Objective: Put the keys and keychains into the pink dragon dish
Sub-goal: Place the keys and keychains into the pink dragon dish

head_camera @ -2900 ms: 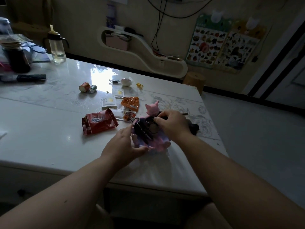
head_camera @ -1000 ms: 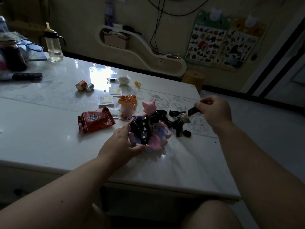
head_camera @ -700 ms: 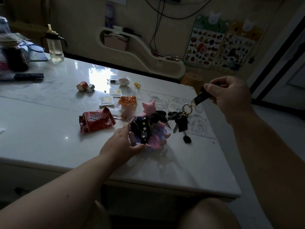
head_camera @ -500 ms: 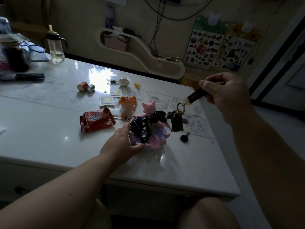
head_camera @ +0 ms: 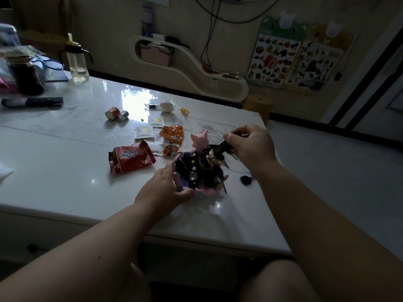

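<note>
Head view: we have our left hand [head_camera: 166, 185] cupped loosely around the near-left rim of the pink dragon dish [head_camera: 208, 190], fingers spread and curved against its side, steadying it and holding nothing else. Our right hand [head_camera: 250, 143] sits just beyond and to the right of the dish, its thumb and fingers pinched narrow on the black strap [head_camera: 220, 147] of a key bunch [head_camera: 212, 162]. The strap runs on a slant from that pinch down and leftward toward our left hand, and the keys at its lower end appear to rest in the bowl already, beside a black star-printed keychain [head_camera: 193, 171] that lies across the dish along our line of sight. In this dim light we cannot tell where one dark piece ends and the next begins.

The relation that matters: the strap's long axis points from our right hand into the dish, so we judge the coming move belongs to the right hand, lowering the strap leftward over the rim. One small black fob [head_camera: 245, 179] lies on the table [head_camera: 65, 171] just under our right wrist, outside the dish, nearest that same hand.
</note>
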`<act>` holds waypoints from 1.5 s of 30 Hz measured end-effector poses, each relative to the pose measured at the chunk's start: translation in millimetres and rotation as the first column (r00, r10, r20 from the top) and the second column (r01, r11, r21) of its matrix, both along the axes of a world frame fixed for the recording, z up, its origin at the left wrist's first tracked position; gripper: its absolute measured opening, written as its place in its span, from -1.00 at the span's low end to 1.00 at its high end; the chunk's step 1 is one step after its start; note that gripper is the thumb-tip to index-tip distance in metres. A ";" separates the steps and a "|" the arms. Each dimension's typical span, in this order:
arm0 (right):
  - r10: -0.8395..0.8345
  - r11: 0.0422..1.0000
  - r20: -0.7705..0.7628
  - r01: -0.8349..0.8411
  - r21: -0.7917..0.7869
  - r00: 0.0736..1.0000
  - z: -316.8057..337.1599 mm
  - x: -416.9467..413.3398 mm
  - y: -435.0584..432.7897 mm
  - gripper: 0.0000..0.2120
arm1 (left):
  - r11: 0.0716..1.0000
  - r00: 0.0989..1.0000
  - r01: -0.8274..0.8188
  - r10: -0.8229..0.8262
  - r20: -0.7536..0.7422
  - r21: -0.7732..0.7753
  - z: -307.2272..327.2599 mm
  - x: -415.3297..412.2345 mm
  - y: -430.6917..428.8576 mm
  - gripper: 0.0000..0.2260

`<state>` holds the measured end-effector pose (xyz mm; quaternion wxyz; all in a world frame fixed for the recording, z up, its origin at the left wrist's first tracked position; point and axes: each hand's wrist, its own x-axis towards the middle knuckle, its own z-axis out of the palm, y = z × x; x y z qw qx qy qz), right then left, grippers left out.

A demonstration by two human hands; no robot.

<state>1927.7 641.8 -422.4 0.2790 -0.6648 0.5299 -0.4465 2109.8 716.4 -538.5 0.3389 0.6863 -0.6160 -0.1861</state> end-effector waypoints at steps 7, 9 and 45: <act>0.049 0.969 0.305 -0.118 0.215 0.951 -11.5 14.5 2.3 -0.89 | 1.000 1.000 -0.005 0.005 -0.002 0.003 -1.3 0.4 -1.5 -0.33; 0.089 0.968 0.340 -0.162 0.191 0.936 -3.2 19.7 3.2 -0.89 | 1.000 1.000 -0.002 0.002 -0.004 0.001 -1.5 0.6 -1.9 -0.32; 0.120 0.968 -0.697 0.071 0.239 0.707 -62.8 -68.6 -43.8 -0.56 | 1.000 1.000 0.002 -0.002 0.004 0.005 -2.0 3.1 -2.5 -0.30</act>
